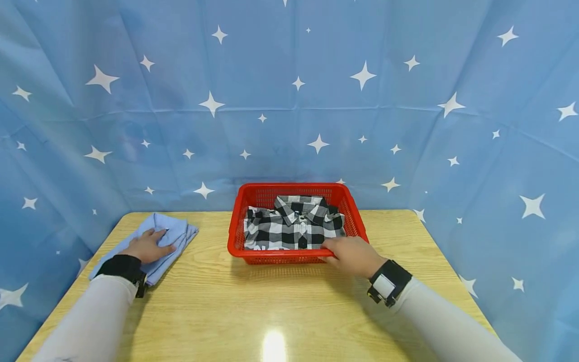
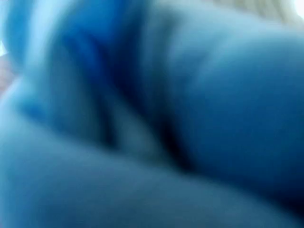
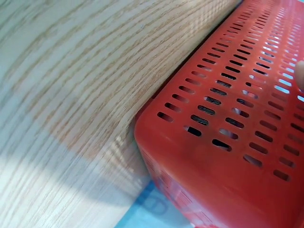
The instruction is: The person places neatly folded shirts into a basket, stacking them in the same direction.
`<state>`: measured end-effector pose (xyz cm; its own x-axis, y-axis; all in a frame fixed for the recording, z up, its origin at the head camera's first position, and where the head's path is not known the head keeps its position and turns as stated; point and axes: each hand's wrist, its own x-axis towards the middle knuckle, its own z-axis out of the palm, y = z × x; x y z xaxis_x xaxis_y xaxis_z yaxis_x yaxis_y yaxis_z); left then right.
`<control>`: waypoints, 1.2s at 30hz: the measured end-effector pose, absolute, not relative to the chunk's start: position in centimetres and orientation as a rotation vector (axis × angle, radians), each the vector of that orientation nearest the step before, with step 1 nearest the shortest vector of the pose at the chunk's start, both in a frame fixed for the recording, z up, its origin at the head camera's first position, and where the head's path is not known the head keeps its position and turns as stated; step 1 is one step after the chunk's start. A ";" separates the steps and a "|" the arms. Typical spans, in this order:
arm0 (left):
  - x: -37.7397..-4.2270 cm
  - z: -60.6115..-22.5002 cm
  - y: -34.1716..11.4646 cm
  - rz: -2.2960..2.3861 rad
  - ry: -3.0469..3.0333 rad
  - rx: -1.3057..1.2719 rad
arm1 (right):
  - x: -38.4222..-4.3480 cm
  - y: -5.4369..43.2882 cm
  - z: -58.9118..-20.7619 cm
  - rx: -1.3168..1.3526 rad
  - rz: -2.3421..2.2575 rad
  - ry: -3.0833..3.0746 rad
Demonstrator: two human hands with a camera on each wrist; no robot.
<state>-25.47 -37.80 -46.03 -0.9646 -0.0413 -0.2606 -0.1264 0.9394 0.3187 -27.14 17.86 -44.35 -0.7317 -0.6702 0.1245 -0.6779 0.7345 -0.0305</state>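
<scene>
A red plastic basket [image 1: 280, 257] stands at the back middle of the table. In it lies a folded black-and-white checked shirt [image 1: 282, 234], collar up at the back. My right hand [image 1: 355, 255] grips the basket's front rim near its right corner, thumb and fingers on either side of the rim. The right wrist view shows the slotted basket wall [image 3: 213, 142] up close, with one fingertip at the right edge. On the left, my left hand [image 1: 147, 246] rests on a folded light-blue cloth [image 1: 181, 234], fingers spread over it. Blurred blue fabric [image 2: 237, 104] fills the left wrist view.
The light wood table [image 1: 217, 317] reaches back to a blue curtain [image 1: 271, 141] with white stars, which also hangs along both sides. The blue cloth lies near the table's left edge.
</scene>
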 end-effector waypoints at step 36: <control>-14.9 -43.6 -25.6 0.622 2.545 0.194 | -26.9 17.5 -44.2 1.007 0.108 -2.885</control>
<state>-14.90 -25.63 -43.63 -0.8604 0.2503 -0.4438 0.0174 0.8850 0.4654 -26.94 17.46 -44.22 -0.7799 -0.6175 0.1020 -0.6234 0.7810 -0.0388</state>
